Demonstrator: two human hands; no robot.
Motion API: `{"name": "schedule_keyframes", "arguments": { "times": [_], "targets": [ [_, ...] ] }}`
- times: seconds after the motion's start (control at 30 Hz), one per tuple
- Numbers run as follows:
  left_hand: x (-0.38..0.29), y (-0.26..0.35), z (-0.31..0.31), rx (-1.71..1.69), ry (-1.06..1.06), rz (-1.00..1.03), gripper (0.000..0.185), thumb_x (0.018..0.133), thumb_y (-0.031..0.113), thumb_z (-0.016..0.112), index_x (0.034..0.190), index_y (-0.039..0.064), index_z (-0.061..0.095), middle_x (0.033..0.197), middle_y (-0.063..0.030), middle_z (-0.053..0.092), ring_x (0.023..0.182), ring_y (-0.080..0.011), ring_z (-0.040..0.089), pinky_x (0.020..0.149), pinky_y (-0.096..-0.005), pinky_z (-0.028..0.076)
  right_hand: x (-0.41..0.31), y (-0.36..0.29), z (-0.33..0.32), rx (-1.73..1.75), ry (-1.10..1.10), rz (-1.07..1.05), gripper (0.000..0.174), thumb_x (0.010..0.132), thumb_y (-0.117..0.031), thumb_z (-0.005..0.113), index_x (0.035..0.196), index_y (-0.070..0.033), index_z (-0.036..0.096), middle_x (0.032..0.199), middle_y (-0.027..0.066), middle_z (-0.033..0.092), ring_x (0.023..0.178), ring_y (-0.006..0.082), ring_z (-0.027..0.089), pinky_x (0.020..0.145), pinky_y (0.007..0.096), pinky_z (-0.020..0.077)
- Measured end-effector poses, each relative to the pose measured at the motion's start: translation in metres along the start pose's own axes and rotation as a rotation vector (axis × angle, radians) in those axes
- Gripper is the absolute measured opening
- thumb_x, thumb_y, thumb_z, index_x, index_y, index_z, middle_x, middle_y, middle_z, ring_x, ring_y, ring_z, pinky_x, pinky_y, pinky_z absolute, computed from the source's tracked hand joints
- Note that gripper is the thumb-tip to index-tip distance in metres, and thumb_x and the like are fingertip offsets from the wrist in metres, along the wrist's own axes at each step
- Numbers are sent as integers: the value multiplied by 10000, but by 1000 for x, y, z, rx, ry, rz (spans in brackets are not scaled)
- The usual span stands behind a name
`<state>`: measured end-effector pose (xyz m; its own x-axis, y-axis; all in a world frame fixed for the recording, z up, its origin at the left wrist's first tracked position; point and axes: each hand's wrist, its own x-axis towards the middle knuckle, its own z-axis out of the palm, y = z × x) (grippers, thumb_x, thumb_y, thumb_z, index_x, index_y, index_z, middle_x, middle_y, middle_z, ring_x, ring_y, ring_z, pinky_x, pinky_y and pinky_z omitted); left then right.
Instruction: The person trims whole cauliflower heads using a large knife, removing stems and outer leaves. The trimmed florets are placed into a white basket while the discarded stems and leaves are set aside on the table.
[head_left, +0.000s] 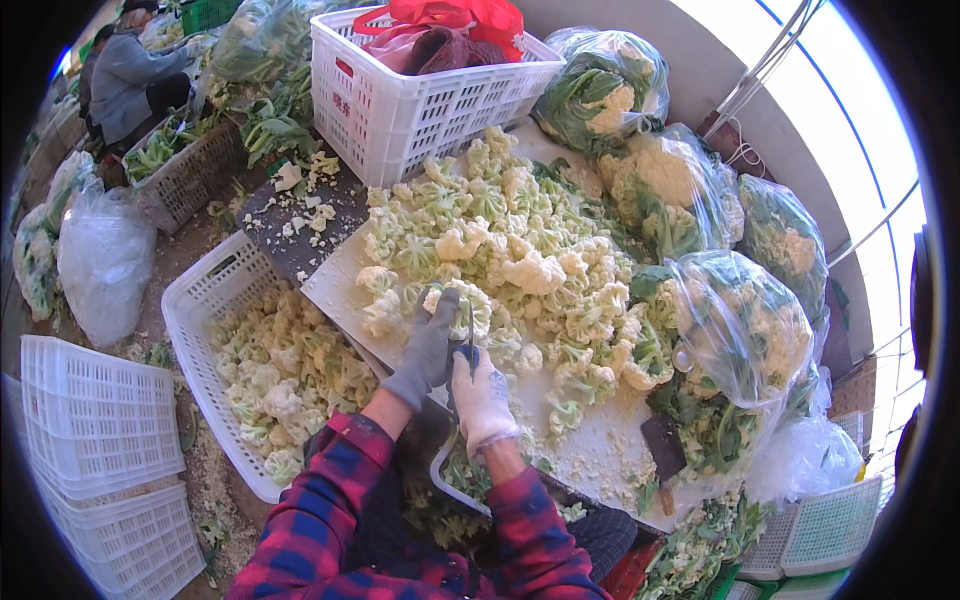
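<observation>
My left hand (429, 337), in a grey glove, grips a cauliflower piece (471, 306) near the front edge of the white work board (540, 420). In a white glove, my right hand (480, 397) is closed on a small knife (471, 330), its thin blade upright against that piece. Behind both hands a large heap of cut cauliflower florets (510, 247) covers much of the board. To the left of my forearms, a white plastic crate (202, 315) holds many more florets (285, 390). A cleaver (664, 448) with a wooden handle lies at the board's right side.
A white crate (427, 105) with red bags stands behind the heap. Plastic bags of cauliflower (742, 322) line the right side. Stacked crates (105, 420) and a clear plastic bag (106, 262) are at left. Leaves fill a bin (457, 480) below my wrists. A person (131, 82) sits far left.
</observation>
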<state>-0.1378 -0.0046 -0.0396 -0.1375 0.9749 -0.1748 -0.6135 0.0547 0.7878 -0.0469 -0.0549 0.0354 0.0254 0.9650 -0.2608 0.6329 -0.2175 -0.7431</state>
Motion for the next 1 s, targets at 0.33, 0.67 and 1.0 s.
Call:
{"name": "schedule_keyframes", "arguments": {
  "times": [0.33, 0.67, 1.0],
  "targets": [
    [6, 8, 3, 65, 214, -134, 624, 965, 436, 598, 1434, 88, 378, 1133, -64, 584, 888, -127, 563, 719, -294, 497, 25, -4, 13, -159, -10, -32, 439, 983, -341, 437, 1236, 1, 544, 1042, 275, 662, 1019, 439, 617, 850, 494, 478],
    [19, -19, -14, -35, 182, -91, 389, 1011, 359, 508, 1307, 107, 502, 1025, -18, 622, 821, -122, 566, 685, -287, 484, 74, 18, 11, -476, -273, -112, 387, 952, -297, 446, 1124, 14, 601, 1071, 289, 656, 1040, 420, 633, 884, 486, 495],
    [12, 24, -8, -585, -54, -240, 977, 862, 754, 480, 1488, 38, 254, 1479, -135, 397, 1326, -327, 440, 1119, -441, 351, 41, 17, -68, 344, -2, 118, 315, 924, -313, 621, 1074, -36, 610, 763, 70, 655, 593, 167, 625, 503, 324, 492]
  ]
}}
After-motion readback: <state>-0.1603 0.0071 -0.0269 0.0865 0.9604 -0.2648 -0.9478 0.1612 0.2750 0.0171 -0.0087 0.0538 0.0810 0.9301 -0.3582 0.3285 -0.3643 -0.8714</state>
